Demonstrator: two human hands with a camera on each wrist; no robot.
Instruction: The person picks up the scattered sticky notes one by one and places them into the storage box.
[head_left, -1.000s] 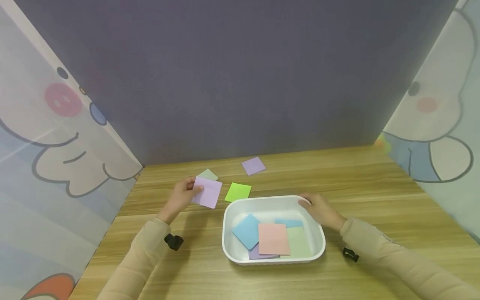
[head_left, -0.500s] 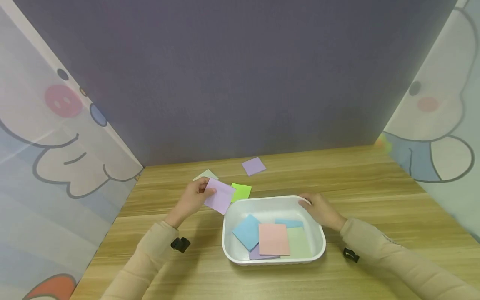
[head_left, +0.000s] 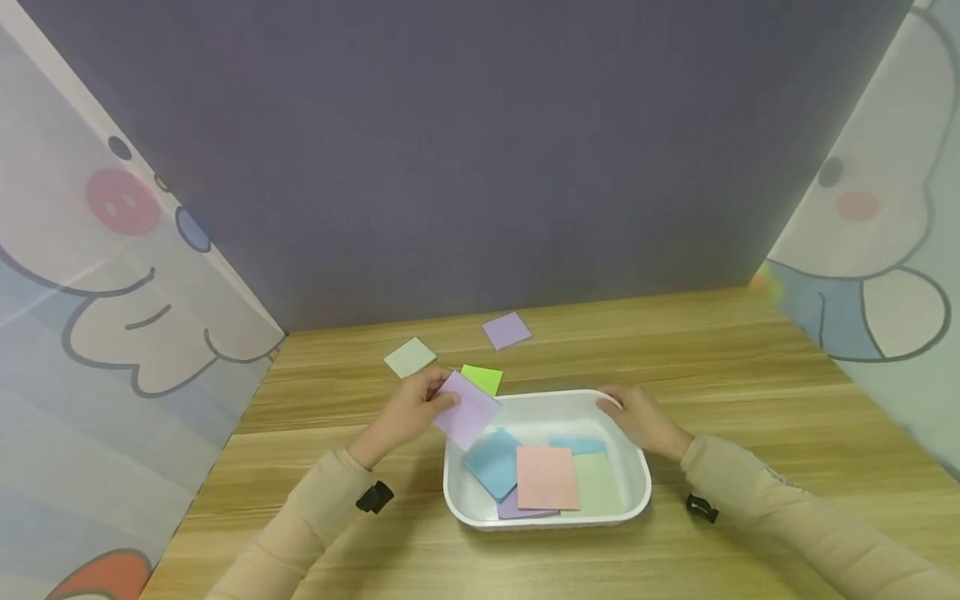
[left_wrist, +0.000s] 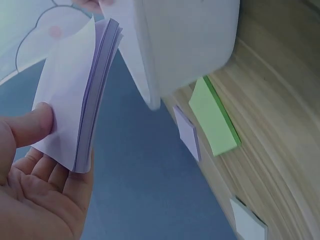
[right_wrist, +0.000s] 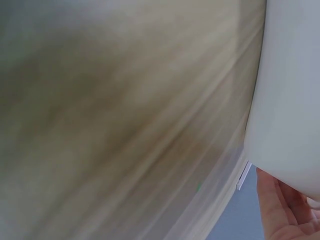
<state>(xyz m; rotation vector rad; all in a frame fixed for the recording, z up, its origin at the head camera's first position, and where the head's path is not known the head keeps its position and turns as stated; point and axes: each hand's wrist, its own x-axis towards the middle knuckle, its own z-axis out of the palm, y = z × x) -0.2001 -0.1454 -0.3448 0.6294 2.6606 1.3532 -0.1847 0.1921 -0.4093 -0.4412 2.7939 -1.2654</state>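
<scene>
Notepad [head_left: 470,412], pale purple, square, corner lifted

The held pad [head_left: 468,412] is lilac, the tray [head_left: 558,525] plain white, and the colours run through a pink pad [head_left: 547,478], a blue pad [head_left: 492,468], a lime-green pad [head_left: 483,379] and beige sleeves [head_left: 300,508] to a dark grey-violet backdrop [head_left: 487,167], pale cartoon-printed side panels [head_left: 892,242] and a yellow-brown, wood-grained tabletop [head_left: 712,358].

Soft, fairly even light filled the head view, with a pale sheen on the table [head_left: 465,571] and faint, soft-edged shadows beside the left sleeve [head_left: 300,517] and below the tray [head_left: 555,526]. The left wrist view looked bluish, hazy at upper left. In the right wrist view, the wood grain was smeared and blurry.
</scene>
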